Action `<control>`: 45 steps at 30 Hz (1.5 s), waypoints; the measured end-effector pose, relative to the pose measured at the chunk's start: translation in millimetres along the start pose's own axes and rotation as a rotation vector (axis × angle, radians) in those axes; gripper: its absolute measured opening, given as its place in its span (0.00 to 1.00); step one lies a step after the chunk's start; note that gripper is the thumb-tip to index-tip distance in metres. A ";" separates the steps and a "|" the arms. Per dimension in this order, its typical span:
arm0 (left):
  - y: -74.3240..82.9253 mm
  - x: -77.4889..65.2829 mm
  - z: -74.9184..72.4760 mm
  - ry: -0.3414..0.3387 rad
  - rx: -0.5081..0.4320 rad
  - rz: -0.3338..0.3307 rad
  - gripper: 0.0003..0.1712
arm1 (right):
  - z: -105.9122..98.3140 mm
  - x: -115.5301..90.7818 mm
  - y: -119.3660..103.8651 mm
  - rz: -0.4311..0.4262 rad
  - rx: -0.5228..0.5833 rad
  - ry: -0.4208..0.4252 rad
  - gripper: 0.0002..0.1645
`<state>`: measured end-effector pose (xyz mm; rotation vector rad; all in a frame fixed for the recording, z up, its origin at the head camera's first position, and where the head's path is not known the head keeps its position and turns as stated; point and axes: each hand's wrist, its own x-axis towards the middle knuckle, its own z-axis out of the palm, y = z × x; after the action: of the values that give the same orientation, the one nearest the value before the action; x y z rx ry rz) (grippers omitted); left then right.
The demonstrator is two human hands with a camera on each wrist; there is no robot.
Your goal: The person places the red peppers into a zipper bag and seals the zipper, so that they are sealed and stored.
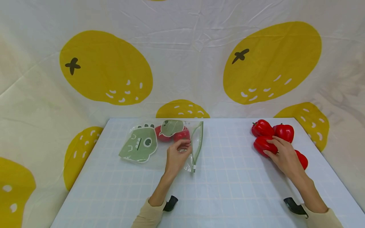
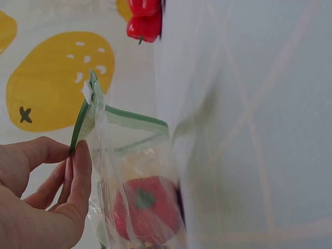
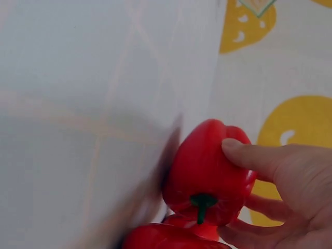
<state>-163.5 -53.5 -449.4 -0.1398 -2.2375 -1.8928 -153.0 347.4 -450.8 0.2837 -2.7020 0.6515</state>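
A clear zip bag [image 1: 162,158] with green cartoon faces lies on the table, its green-edged mouth toward the right. Inside it are red bell peppers [image 2: 148,207], seen through the film. My left hand [image 1: 178,156] pinches the upper edge of the bag's mouth between thumb and fingers, and the mouth gapes in the left wrist view. At the right, my right hand [image 1: 286,158] grips a red bell pepper [image 3: 207,168], thumb on one side and fingers round the other. Its green stem shows in the right wrist view.
Two more bell peppers [image 1: 283,132] sit behind the gripped one, and another bell pepper [image 1: 302,159] is partly hidden by my right hand. A pale checked cloth covers the table [image 1: 225,190]. Behind it hangs a curtain [image 1: 188,63] printed with yellow fruit.
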 end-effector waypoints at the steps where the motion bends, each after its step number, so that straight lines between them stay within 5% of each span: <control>1: 0.1 0.0 0.1 0.001 0.000 0.001 0.10 | -0.5 0.0 -0.7 0.010 0.010 -0.004 0.37; 26: 0.3 -0.3 -0.3 -0.003 0.006 -0.009 0.11 | 10.0 19.0 -40.4 0.154 0.244 0.122 0.38; 45: 3.5 -0.4 -1.2 -0.003 -0.001 -0.026 0.12 | 38.5 34.7 -68.7 0.217 0.398 0.085 0.36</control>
<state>-162.3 -54.1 -445.9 -0.1142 -2.2506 -1.9080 -177.3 265.2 -442.2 0.0554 -2.5239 1.2372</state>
